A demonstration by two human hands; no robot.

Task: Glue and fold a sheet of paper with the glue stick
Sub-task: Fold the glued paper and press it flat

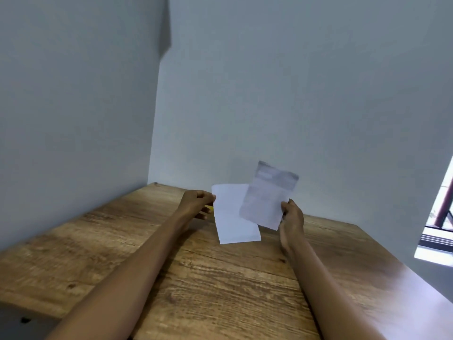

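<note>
Above the wooden tabletop (220, 278), the left hand (198, 201) pinches a white sheet (231, 217) while the right hand (290, 215) grips a blurred printed sheet (266, 197); gluing seemingly unstarted, next needing the unseen glue stick.

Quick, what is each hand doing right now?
Left hand: closed on the edge of the white paper.
Right hand: pinching the blurry printed paper, lifted up.
</note>
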